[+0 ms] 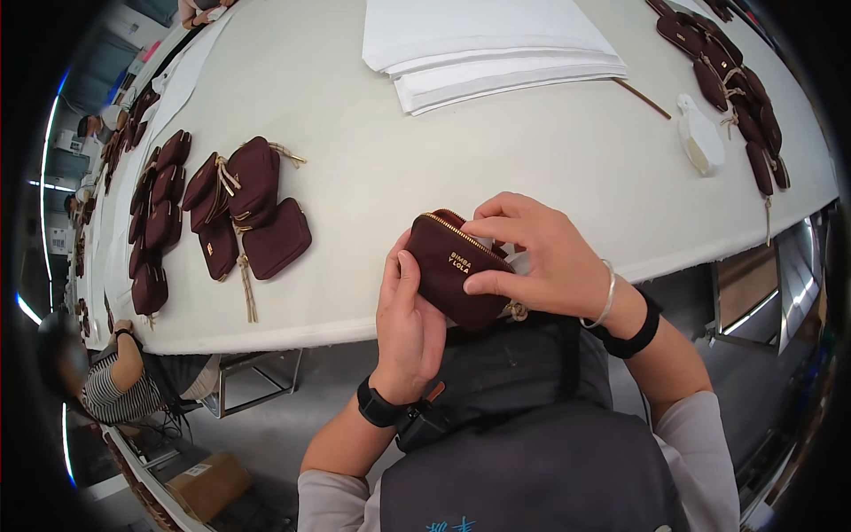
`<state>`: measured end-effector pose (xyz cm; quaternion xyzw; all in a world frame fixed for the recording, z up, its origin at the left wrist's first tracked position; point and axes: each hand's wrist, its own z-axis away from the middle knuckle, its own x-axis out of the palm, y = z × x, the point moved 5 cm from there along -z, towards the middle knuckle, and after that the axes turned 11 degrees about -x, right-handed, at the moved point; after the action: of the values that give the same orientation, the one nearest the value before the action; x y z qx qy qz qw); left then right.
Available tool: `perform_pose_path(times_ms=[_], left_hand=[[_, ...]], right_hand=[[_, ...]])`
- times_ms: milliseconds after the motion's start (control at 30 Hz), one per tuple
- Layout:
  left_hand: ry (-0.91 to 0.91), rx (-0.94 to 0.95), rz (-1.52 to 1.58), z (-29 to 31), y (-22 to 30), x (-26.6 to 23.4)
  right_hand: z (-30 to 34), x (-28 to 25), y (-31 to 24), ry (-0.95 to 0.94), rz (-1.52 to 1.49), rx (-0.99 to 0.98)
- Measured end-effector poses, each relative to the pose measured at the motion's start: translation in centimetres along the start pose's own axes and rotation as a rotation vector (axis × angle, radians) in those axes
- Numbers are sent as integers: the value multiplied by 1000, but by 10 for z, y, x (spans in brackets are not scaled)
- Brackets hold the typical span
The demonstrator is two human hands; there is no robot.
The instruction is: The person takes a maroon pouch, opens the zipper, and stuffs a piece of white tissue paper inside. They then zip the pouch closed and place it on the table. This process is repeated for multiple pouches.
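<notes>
A small dark maroon zip pouch (441,277) with a gold zip and gold lettering is held up at the table's near edge, its zip undone along the top. My left hand (410,324) grips its left side, thumb on the front face. The fingers of my right hand (551,257) reach into the pouch's mouth while the thumb presses the front, so this hand is closed on the rim. Something white shows between the right fingers at the opening; its kind is hidden. A beige knotted cord (516,310) hangs at the pouch's lower right.
Similar maroon pouches lie in a loose group (255,191), a left-hand row (162,222) and a pile (740,84) at far right. White paper sheets (496,53) are stacked at the back of the white table (355,168). A white tag-shaped piece (700,137) lies right. A seated person (120,381) works at left.
</notes>
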<state>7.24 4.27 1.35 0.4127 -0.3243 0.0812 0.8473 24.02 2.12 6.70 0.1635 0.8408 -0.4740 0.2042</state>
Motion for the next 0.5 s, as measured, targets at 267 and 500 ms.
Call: perform_pose_path(times_ms=[267, 500], left_hand=[[-90, 78, -633, 9, 14, -4], [-167, -196, -524, 43, -7, -18]], right_hand=[[-4, -23, 18, -385, -177, 89], [35, -20, 16, -183, -513, 447]])
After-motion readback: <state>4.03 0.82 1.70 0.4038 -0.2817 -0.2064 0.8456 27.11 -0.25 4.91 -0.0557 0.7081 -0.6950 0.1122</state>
